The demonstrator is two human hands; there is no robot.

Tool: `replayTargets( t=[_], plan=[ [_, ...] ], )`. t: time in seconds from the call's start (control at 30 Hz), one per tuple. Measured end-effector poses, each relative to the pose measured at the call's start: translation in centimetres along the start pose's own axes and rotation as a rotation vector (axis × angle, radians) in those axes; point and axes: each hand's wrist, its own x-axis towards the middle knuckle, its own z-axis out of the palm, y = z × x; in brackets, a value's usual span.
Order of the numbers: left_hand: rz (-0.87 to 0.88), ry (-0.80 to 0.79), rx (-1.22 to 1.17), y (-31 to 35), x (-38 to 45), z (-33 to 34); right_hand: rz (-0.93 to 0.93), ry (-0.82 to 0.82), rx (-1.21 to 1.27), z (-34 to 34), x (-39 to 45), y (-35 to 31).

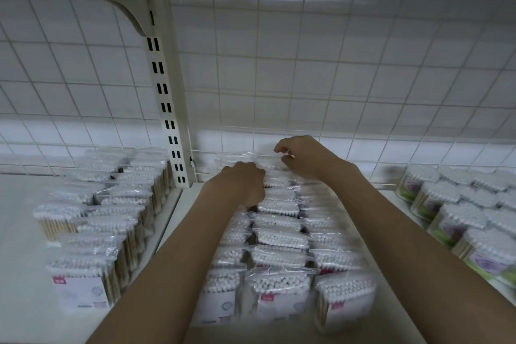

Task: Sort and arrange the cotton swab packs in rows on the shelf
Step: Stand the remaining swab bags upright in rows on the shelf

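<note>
2 hands (243, 181) on 3 rows of packs (279, 234).

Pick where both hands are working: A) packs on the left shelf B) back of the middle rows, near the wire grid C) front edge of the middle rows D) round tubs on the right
B: the left hand and right hand are on bagged cotton swab packs at the rear of the middle rows, just before the wire grid.

Both arms outstretched, fingers (282, 148) curled
</note>
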Motion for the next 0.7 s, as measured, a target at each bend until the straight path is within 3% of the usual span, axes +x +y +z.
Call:
replayTargets(
  t=[0.33, 0.53, 0.7],
  plan=[
    [0.041, 0.171, -0.024, 0.9, -3.0, -1.4, 0.016, 0.043, 0.152, -3.1, -9.0, -2.3],
    [0.123, 0.309, -0.227, 3.3, -9.2, 0.5, 0.042, 0.064, 0.266, -1.1, -16.1, -3.1],
    [0.150, 0.329, -0.315, 4.7, -13.2, 3.1, 0.002, 0.022, 0.279, 0.1, -19.6, -2.9]
  ],
)
